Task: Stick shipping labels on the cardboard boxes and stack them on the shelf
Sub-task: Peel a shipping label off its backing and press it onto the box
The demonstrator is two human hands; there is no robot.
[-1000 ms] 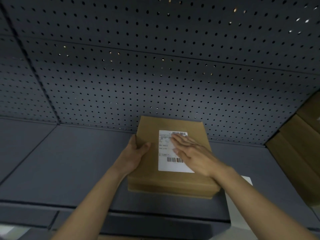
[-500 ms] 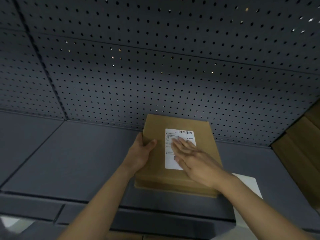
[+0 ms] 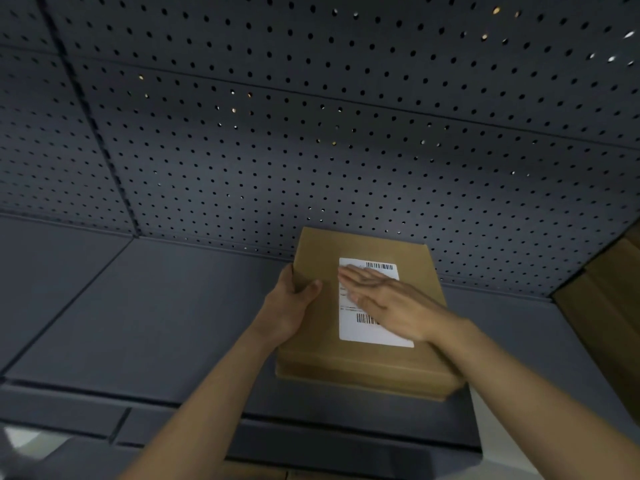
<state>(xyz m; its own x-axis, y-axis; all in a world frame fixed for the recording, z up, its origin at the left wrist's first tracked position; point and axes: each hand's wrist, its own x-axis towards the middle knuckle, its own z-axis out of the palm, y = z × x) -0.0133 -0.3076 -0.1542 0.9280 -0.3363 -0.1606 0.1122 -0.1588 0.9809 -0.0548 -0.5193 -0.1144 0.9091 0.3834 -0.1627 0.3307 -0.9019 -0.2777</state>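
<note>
Lying flat on the dark grey shelf (image 3: 173,323), a cardboard box (image 3: 377,365) is seen a little right of the middle, with its far end close to the perforated back panel (image 3: 311,133) and its near end close to the shelf's front lip. A white shipping label (image 3: 353,327) is stuck on the top face of the box, and a barcode is printed toward its far end and another toward its near end. The left edge of the box is grasped by the left hand (image 3: 291,306), the thumb laid on the top face and the fingers wrapped round the side. The right hand (image 3: 391,299) is laid flat across the label, released, with its fingers straight and pressed on the paper, so that part of the print is covered. At the far right, more brown cardboard boxes (image 3: 609,306) are stacked against the edge of the view. Something white (image 3: 491,427) is seen just beyond the box's near right corner; what it is cannot be told.
</note>
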